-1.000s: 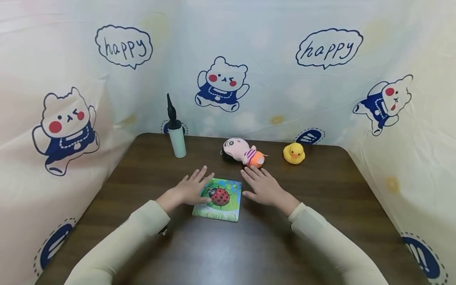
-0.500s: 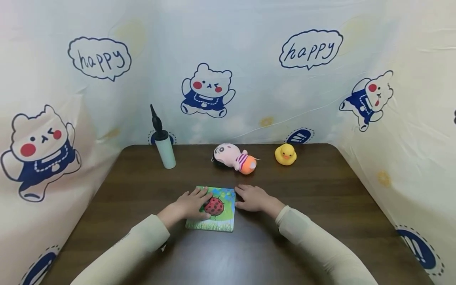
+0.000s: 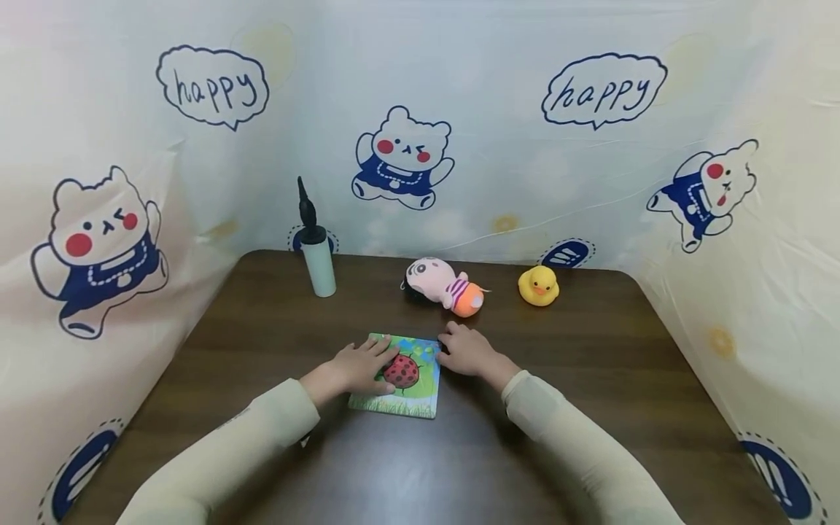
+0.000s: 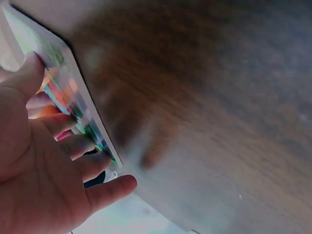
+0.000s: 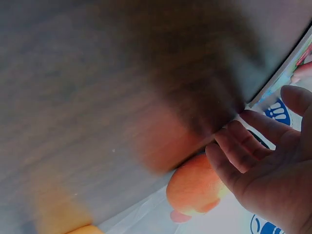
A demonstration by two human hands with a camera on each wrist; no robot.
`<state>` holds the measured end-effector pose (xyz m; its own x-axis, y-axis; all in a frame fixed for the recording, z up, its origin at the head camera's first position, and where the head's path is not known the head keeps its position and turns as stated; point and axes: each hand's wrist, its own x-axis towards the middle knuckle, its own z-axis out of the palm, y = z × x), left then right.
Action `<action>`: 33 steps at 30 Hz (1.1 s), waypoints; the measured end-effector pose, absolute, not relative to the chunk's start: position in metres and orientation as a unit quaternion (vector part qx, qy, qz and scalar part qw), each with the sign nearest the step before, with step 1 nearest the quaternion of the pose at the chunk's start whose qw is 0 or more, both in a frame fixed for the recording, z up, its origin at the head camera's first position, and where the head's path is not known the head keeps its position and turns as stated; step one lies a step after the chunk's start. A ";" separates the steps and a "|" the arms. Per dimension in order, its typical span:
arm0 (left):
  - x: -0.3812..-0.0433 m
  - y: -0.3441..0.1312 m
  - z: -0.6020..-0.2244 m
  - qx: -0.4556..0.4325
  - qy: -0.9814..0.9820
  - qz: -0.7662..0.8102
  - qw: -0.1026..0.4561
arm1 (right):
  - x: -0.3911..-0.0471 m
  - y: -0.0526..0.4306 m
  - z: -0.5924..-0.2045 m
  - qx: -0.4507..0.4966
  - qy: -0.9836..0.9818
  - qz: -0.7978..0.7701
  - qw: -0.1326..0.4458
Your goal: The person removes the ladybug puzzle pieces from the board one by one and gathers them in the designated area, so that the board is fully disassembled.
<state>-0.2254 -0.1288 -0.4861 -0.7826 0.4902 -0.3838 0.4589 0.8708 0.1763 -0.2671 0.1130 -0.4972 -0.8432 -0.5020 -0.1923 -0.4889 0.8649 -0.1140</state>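
A square ladybug picture board [image 3: 418,401] lies flat on the dark wooden table [image 3: 420,474] in the head view. My left hand [image 3: 359,368] is spread over its left half, hiding part of the ladybug. In the left wrist view, the left hand's fingers [image 4: 78,145] extend over the picture face, thumb apart. My right hand [image 3: 471,351] is at the board's upper right edge, fingers loosely bent. From the right wrist view, the right thumb and forefinger come close to the board's corner [image 5: 265,92], and nothing is in the palm.
Behind the hands lies a plush doll [image 3: 442,284] with a striped top and orange bottom. A yellow rubber duck [image 3: 539,286] sits to its right. At the back left stands a pale green hand pump [image 3: 319,268] with a black nozzle. A printed cloth [image 3: 499,146] encloses the table's back and sides.
Both hands have come down from above: the left onto the board, the right in against its right edge, its fingers now more bent. The head view has shifted slightly.
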 end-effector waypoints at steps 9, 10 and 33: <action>-0.226 -0.129 -0.488 0.251 0.945 0.036 0.207 | -0.276 0.115 -0.494 -0.257 0.957 -0.064 0.117; -0.226 -0.129 -0.488 0.251 0.945 0.034 0.207 | -0.277 0.115 -0.493 -0.262 0.956 -0.067 0.117; -0.223 -0.119 -0.482 0.235 0.948 -0.002 0.214 | -0.264 0.104 -0.481 -0.225 0.954 -0.134 0.147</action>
<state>-0.2232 -0.1194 -0.4823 -0.7980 0.4450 -0.4064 0.4462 0.8896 0.0977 -0.2638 0.1036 -0.4812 -0.8557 -0.4679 -0.2212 -0.3891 0.8634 -0.3210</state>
